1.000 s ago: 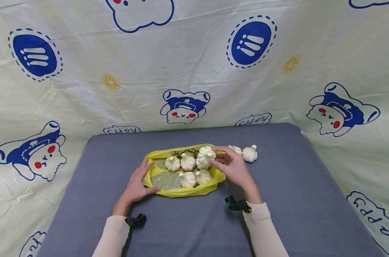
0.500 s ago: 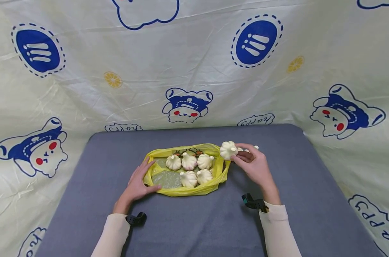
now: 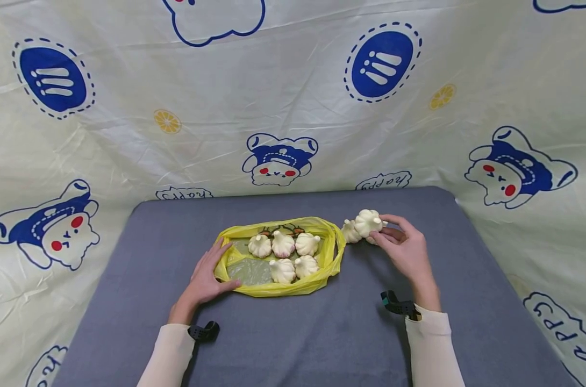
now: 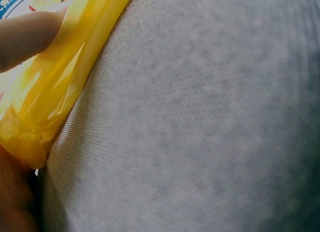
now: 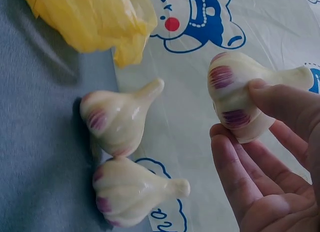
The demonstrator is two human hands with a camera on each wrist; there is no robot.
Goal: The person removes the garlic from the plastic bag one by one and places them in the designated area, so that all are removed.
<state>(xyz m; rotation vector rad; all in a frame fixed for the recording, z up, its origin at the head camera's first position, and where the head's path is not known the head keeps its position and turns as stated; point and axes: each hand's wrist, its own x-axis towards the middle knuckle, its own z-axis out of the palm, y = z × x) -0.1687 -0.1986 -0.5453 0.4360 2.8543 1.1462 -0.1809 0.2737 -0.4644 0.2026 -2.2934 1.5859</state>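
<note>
My right hand (image 3: 404, 248) pinches a white garlic bulb (image 3: 369, 221) between thumb and fingers, lifted above the table right of the yellow plastic bag (image 3: 293, 289). Purple streaks mark the held bulb in the right wrist view. Below it, two more bulbs sit side by side on the table: one garlic bulb (image 5: 115, 117) by the bag and another garlic bulb (image 5: 132, 192), mostly hidden in the head view. Several bulbs (image 3: 283, 245) lie in the spread-open bag, toward its middle and right. My left hand (image 3: 207, 277) rests with spread fingers against the bag's left end, thumb over the front rim.
A grey-blue cloth covers the table (image 3: 293, 338). Behind it hangs a white printed curtain (image 3: 293, 97). Inside the bag, the left front part shows bare plastic (image 3: 249, 272). A black strap camera sits on each wrist.
My right hand has lifted the garlic bulb from the bag's right end and carried it rightward, over the two bulbs on the table. My left hand has stayed at the bag.
</note>
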